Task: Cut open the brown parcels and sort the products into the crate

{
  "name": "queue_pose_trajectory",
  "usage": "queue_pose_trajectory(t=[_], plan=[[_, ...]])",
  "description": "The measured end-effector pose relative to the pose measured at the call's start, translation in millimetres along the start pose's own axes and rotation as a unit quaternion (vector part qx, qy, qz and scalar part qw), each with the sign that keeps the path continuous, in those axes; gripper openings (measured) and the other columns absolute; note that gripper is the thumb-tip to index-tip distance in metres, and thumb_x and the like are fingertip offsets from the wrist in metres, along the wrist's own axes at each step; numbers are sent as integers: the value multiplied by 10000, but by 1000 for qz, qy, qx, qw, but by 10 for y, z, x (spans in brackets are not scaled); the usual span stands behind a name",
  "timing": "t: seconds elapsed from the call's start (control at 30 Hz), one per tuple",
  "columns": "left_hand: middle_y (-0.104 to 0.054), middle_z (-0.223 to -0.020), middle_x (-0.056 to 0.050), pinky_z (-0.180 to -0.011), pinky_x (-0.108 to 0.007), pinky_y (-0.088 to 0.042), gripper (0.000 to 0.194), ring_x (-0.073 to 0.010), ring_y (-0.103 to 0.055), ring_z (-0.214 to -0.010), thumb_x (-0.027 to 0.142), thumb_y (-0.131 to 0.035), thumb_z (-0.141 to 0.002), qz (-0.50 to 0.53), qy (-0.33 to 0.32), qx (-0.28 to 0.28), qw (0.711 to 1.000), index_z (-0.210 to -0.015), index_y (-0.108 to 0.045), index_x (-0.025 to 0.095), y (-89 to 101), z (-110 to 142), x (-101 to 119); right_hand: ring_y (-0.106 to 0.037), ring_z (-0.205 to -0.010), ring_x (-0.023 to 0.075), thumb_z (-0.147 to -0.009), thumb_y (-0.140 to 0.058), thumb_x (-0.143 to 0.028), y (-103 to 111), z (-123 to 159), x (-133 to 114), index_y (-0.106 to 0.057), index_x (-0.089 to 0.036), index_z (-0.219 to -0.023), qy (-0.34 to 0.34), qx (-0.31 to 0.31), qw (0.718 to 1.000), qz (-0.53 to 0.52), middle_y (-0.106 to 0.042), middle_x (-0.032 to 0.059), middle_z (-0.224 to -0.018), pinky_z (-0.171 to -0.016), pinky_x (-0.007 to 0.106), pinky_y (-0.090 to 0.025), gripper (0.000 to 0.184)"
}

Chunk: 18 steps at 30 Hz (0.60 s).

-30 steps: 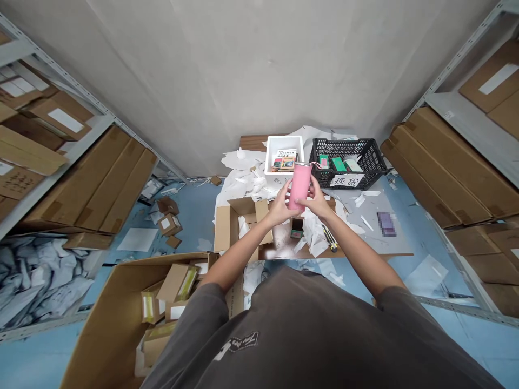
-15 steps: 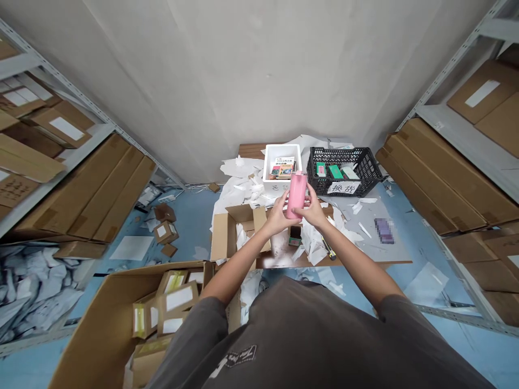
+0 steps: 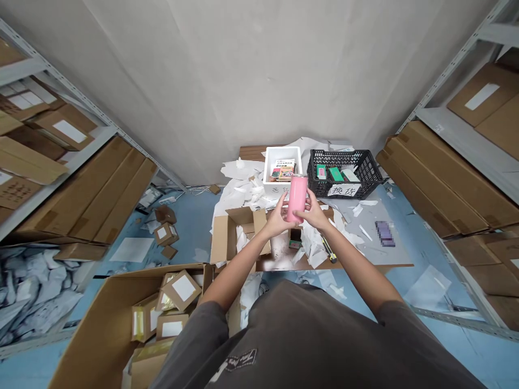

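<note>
A pink tumbler (image 3: 298, 197) is held up over the table between both my hands. My left hand (image 3: 279, 217) wraps its left side and lower part. On the other side, my right hand (image 3: 315, 212) grips it with fingers at the right edge and thumb across the front. Behind the tumbler stands a white foam box (image 3: 277, 189) with books in it. To its right is a black plastic crate (image 3: 365, 175) with a paper sign and several small green boxes. Below my hands sits a small dark open box (image 3: 295, 237), and an open cardboard box (image 3: 224, 237) stands to the left.
Torn white paper (image 3: 314, 243) litters the table (image 3: 395, 248). A yellow-and-black cutter (image 3: 329, 251) lies near the front edge, a blurred phone-like thing (image 3: 384, 233) farther right. A large carton (image 3: 101, 313) of parcels stands at lower left. Shelves of boxes (image 3: 436, 178) flank both sides.
The tumbler has turned a little in my hands, so its top rim looks different. Inside the large carton, one small parcel has shifted and tilted.
</note>
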State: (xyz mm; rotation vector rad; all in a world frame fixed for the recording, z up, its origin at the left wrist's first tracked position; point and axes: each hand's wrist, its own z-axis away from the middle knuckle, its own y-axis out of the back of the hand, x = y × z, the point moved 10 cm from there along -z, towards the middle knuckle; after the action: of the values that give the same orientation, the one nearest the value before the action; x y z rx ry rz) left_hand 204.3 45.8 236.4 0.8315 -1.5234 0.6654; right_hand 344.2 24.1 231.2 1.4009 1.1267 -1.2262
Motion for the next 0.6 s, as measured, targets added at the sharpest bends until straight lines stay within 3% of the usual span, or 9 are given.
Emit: queue_pose_trajectory(t=[0.13, 0.27, 0.4, 0.6], plan=[[-497, -1592, -189, -1071, -494, -590, 1465, -351, -652, -1313, 415, -1056, -601, -21, -8, 25, 999, -1766, -170, 343, 9, 3, 0, -708, -1103, 311, -699, -917, -455, 55, 16, -16, -312, -302, -1688, 0, 43, 998, 40, -622, 150, -1425, -960, 513, -627, 1170], [-514, -1581, -176, -1102, -482, -568, 1406, -342, -650, -1352, 462, -1005, -692, 3, -20, -9, 1000, -1772, -112, 351, -97, 16, -1, -700, -1169, 319, -735, -883, -467, -48, 17, -65, -362, -288, -1656, 13, 16, 1000, 20, -652, 136, -1396, -1013, 508, -612, 1073], [-545, -1530, -170, -1163, -543, -520, 1413, -399, -594, -1396, 460, -1047, -602, -125, -27, 36, 991, -1758, -249, 309, 5, 22, 35, -704, -1187, 342, -678, -935, -484, 41, 32, -41, -383, -298, -1634, 7, 66, 995, 73, -671, 121, -1362, -1045, 545, -597, 1119], [-530, -1558, -167, -1035, -472, -600, 1366, -312, -694, -1229, 415, -1009, -676, -77, -23, 30, 996, -1763, -184, 354, 20, 68, 47, -708, -1223, 332, -717, -926, -480, -110, 10, -22, -346, -313, -1655, 3, -24, 1000, -16, -652, 138, -1428, -1031, 523, -618, 1116]])
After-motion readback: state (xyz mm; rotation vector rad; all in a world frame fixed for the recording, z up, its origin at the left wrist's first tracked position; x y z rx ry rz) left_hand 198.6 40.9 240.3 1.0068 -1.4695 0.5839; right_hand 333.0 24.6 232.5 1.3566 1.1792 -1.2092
